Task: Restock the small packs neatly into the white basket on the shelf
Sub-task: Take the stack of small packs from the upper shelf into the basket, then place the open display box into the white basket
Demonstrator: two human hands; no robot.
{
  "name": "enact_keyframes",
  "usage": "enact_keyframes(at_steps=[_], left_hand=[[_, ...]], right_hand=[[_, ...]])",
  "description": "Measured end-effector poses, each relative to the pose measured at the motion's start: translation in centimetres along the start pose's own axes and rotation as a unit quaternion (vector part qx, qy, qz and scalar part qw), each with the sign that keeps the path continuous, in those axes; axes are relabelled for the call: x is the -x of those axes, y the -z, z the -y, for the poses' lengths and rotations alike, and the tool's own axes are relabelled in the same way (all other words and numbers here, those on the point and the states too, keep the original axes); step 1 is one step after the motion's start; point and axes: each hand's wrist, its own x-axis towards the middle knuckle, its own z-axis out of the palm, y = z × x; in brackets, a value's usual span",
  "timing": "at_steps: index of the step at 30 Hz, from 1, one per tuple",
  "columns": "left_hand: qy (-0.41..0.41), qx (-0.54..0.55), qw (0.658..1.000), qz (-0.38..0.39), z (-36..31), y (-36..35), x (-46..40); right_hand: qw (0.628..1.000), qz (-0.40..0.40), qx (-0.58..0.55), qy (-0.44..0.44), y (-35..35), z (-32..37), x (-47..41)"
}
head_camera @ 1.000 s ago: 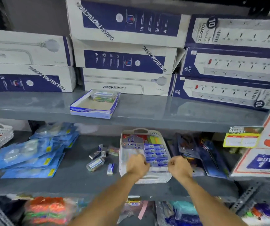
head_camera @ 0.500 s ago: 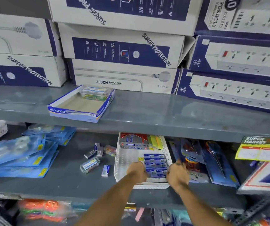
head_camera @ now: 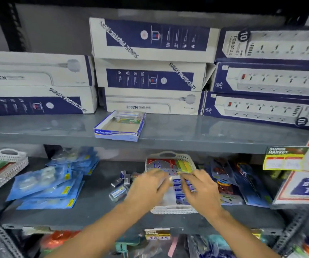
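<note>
The white basket (head_camera: 172,209) stands in the middle of the lower shelf, handle toward the back. Inside it lies a column of small blue packs (head_camera: 178,185), with a red and grey pack (head_camera: 161,163) and yellow-green packs (head_camera: 184,165) at the far end. My left hand (head_camera: 148,189) hovers over the basket's left half, fingers spread and blurred. My right hand (head_camera: 200,190) is over the right half, its fingertips near the yellow-green packs. Neither hand visibly holds anything. Several loose small packs (head_camera: 121,185) lie on the shelf just left of the basket.
Blue blister packs (head_camera: 47,185) are piled at the left, beside another white basket (head_camera: 4,170). Hanging packs (head_camera: 243,183) crowd the basket's right side, with a price sign (head_camera: 302,185) beyond. On the upper shelf sit an open blue-edged box (head_camera: 120,128) and stacked power strip boxes (head_camera: 150,77).
Both hands have left the basket's near rim and moved farther in over the packs, toward the back of the basket. The camera has tilted back up.
</note>
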Motion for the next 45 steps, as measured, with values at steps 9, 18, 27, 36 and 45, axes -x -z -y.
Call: enact_keyframes(at_steps=[9,18,27,36,45], left_hand=[[0.003,-0.044,0.966,-0.255,-0.1,18.2,-3.6],[0.309,0.012,0.951,0.019,6.3,19.9,-7.0],[0.260,0.099,0.960,0.032,0.5,20.9,0.0],[0.215,0.136,0.967,-0.001,-0.4,14.4,5.6],[0.278,0.108,0.954,-0.021,4.7,1.1,3.3]], right_hand=[[0.982,-0.064,-0.164,-0.062,4.8,13.8,-14.0],[0.934,0.274,-0.036,-0.227,1.3,15.6,-19.7],[0.899,0.270,-0.145,-0.314,8.7,16.0,-14.5],[0.881,0.216,-0.184,-0.379,10.6,14.4,-5.4],[0.780,0.264,-0.228,-0.520,0.3,3.0,-2.8]])
